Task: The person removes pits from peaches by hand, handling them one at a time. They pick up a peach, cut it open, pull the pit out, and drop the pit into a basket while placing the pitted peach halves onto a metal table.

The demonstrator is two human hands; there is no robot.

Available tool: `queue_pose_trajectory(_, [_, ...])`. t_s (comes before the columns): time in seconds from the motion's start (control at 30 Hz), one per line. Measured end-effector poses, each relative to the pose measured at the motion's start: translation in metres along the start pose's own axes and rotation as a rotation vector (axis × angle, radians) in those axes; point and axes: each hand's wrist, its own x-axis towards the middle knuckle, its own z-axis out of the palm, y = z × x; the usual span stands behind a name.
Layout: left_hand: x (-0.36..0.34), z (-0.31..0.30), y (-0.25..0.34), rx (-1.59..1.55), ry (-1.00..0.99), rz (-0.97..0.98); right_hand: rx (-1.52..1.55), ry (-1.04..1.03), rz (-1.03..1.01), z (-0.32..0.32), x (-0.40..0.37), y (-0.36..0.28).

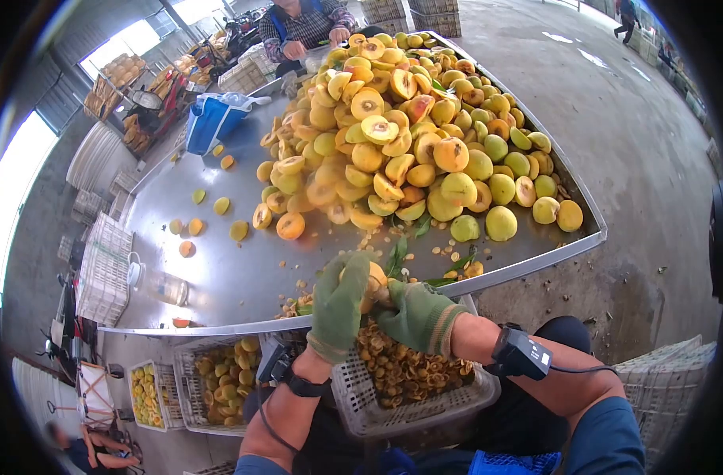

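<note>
Both my hands wear green gloves and meet above the table's near edge. My left hand (335,305) is wrapped round a yellow peach (376,279), which shows between the two gloves. My right hand (419,317) is closed against the peach's near side; what its fingers grip is hidden. Just beneath lies a white plastic crate (413,425) holding brown pits and cut scraps (405,368). Beyond my hands a big heap of yellow peaches (377,103), many cut in half, covers much of the metal table (243,273).
Left on the table are a clear jug (162,285), a blue bag (215,123) and scattered peach halves. Crates of peaches (227,380) stand below the left edge. A person (302,32) works across the table. Stacked crates (666,380) stand right.
</note>
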Motion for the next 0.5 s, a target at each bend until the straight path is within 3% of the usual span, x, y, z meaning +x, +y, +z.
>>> queue_pose_trajectory(0.1, [-0.002,0.005,0.003,-0.141,0.088,-0.099,0.110,-0.040,-0.048,0.013,0.006,0.013])
queue_pose_trajectory(0.17, [-0.005,0.007,-0.005,-0.160,0.136,-0.088,0.434,-0.125,-0.036,0.051,0.032,0.061])
queue_pose_trajectory(0.23, [-0.005,0.006,-0.006,-0.098,0.103,-0.043,0.447,-0.133,-0.010,0.042,0.029,0.046])
queue_pose_trajectory(0.27, [-0.004,0.004,-0.003,-0.025,0.048,-0.006,0.301,-0.102,0.010,0.030,0.016,0.033])
queue_pose_trajectory(0.33, [0.000,-0.009,-0.004,0.214,-0.032,0.249,0.111,-0.041,0.024,0.013,0.003,0.007])
queue_pose_trajectory(0.37, [0.005,-0.018,-0.013,0.377,-0.060,0.467,0.067,-0.008,0.020,0.009,0.002,0.003])
queue_pose_trajectory(0.43, [0.007,-0.022,-0.013,0.074,-0.117,0.304,0.048,0.049,-0.023,0.010,0.000,0.001])
queue_pose_trajectory(0.5, [0.003,-0.022,-0.007,-0.840,-0.143,-0.473,0.090,0.104,-0.107,0.010,-0.001,0.001])
